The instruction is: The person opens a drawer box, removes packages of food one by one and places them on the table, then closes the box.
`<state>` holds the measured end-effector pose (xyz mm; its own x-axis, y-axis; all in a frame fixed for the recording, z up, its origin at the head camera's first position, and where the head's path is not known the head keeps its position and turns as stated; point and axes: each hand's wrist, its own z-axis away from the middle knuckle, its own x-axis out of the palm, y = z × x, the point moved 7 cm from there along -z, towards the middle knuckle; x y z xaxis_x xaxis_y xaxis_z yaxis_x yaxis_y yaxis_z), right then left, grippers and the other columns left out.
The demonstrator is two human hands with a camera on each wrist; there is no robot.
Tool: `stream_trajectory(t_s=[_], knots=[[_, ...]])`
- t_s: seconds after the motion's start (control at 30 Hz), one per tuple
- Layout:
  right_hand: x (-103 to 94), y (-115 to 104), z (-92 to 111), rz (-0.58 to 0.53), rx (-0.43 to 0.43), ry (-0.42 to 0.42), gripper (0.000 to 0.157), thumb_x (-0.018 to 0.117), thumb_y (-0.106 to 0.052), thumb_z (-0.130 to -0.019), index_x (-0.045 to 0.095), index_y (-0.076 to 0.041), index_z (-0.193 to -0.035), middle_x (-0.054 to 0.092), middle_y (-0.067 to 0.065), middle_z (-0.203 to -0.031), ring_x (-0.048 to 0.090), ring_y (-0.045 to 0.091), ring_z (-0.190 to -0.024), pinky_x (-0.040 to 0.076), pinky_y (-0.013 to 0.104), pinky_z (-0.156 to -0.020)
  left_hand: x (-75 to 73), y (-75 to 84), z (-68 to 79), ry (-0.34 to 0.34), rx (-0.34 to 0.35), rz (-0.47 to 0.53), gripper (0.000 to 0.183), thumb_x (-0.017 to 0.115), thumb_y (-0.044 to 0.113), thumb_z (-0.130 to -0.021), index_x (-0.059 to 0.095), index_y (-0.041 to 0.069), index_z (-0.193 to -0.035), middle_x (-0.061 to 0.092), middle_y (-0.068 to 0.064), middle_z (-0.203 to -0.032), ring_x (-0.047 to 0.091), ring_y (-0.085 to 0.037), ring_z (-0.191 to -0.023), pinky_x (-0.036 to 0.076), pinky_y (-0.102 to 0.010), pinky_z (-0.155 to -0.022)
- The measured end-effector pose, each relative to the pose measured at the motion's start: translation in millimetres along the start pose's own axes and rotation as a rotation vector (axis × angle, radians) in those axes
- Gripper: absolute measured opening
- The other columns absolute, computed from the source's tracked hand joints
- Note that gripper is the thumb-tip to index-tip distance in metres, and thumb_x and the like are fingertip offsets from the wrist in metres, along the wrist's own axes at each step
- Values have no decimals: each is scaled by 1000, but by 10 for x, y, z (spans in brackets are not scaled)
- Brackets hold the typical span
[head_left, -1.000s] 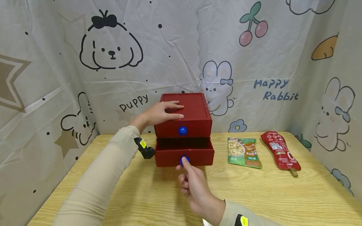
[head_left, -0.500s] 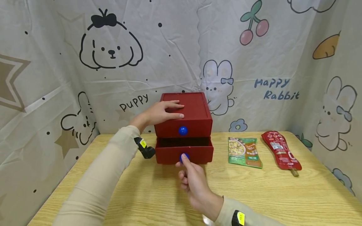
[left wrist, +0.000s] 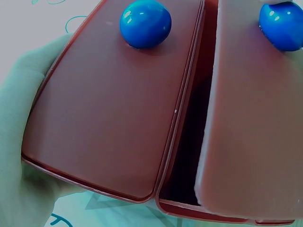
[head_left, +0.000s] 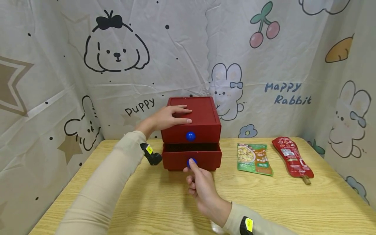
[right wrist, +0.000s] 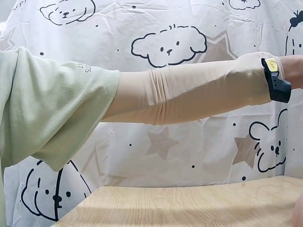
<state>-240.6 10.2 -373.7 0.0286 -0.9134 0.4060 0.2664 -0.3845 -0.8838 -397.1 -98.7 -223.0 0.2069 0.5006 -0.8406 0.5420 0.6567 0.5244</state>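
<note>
The red drawer box (head_left: pixel 202 111) stands on the wooden table (head_left: pixel 264 202). Its top drawer (head_left: pixel 176 134) is in and its bottom drawer (head_left: pixel 176 160) is part way out, so the job looks half done; which way is left to slide, I can't tell. The right hand (head_left: pixel 204 191) pinches the bottom blue knob (left wrist: pixel 283 27). The left hand (head_left: pixel 168 118) rests on the box, fingers straight. Only the head view shows the green food packet (head_left: pixel 254 160); only the right wrist view shows a pale green shirt sleeve (right wrist: pixel 71 109).

Readable words on the curtain (head_left: pixel 182 42)
"puppy" (head_left: pixel 139 107) left, "Happy Rabbit" (head_left: pixel 288 93) right; green packet (head_left: pixel 255 161) and red pouch (head_left: pixel 292 160) print illegible.
</note>
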Motion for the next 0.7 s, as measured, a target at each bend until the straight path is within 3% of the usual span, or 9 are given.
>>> stream_trajectory(t_s=[0.7], knots=[[11, -26, -45, -5, -19, 5, 51, 60, -56, -82, 61, -6, -94, 45, -4, -60, 35, 6, -50, 28, 20, -44, -2, -1, 1, 3, -7, 15, 64, 58, 66, -77, 53, 33, -132, 30, 9, -147, 26, -14, -133, 27, -42, -104]])
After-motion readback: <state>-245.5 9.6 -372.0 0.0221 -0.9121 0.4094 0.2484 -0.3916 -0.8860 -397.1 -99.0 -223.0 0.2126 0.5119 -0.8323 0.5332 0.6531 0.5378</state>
